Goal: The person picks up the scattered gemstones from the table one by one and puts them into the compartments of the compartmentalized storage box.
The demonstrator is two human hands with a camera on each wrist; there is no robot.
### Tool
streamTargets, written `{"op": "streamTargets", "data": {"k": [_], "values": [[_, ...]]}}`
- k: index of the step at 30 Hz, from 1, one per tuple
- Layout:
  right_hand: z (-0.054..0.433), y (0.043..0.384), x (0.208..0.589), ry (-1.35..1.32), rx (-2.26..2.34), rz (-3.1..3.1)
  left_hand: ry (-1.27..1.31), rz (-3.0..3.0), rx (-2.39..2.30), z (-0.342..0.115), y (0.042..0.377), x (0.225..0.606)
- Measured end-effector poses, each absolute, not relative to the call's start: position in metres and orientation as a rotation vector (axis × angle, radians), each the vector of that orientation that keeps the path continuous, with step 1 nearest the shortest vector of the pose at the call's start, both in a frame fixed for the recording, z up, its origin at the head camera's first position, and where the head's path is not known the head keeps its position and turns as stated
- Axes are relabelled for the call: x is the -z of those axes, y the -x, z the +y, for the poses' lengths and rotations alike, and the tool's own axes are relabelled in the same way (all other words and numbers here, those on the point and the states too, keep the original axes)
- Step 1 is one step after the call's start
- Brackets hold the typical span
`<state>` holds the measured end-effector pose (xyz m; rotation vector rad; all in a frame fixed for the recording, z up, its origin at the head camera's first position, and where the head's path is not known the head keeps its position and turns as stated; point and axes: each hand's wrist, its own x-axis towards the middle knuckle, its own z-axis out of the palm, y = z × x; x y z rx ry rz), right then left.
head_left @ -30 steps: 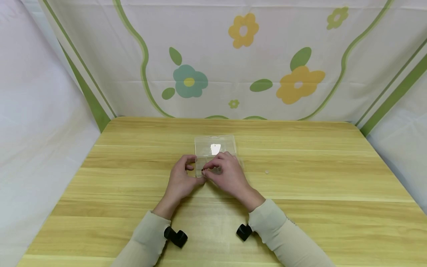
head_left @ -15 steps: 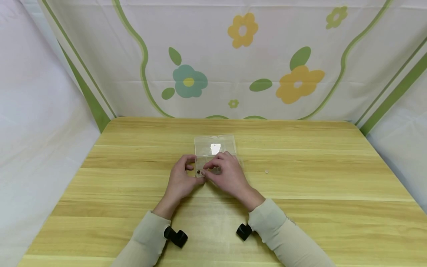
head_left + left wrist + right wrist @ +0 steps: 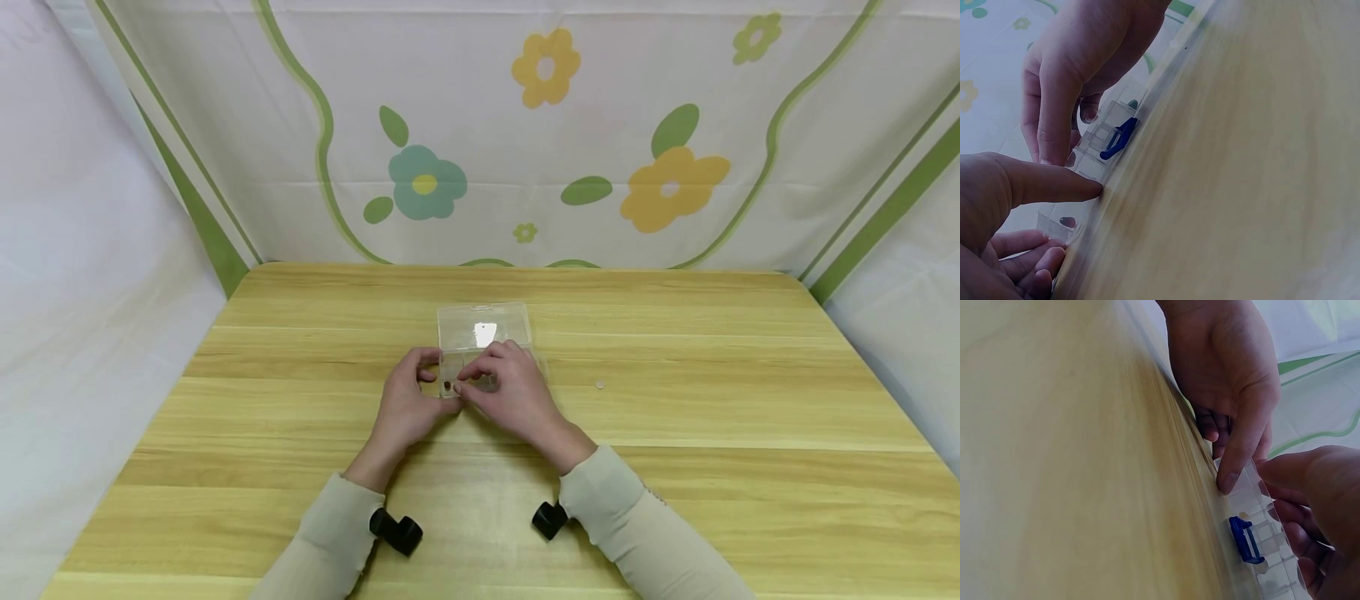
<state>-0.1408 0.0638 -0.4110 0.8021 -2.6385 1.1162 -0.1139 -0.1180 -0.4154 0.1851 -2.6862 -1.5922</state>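
Note:
A clear plastic compartment box (image 3: 451, 367) stands on the table with its lid (image 3: 457, 327) raised at the back. Its left end is gripped by my left hand (image 3: 411, 403), thumb along the front wall. A small dark brown round piece (image 3: 447, 386) lies in the front left compartment; through the wall it looks like a dark oval (image 3: 1067, 222). Over the box hovers my right hand (image 3: 513, 392), thumb and forefinger slightly apart beside that piece, with nothing visible between them. Most right-hand compartments are hidden beneath it. A blue latch (image 3: 1121, 139) sits on the front.
On the wooden table (image 3: 675, 500), right of the box, lies a tiny pale disc (image 3: 600, 385). Behind the table's back edge hangs a flowered curtain (image 3: 495, 208). Black wrist mounts (image 3: 396, 533) stick out from both sleeves.
A second ago my right fingers pinched the dark piece above the front left compartment. They let it go, and it now lies inside. My left hand and the box have stayed put.

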Motion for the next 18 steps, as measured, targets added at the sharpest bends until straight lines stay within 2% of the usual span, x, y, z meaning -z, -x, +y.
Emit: {"op": "streamTargets", "data": {"k": [18], "values": [[0.086,0.15,0.407,-1.038,-1.301,-2.618,-0.213,-2.7,1.607,-0.117,0.112,0.412]]}}
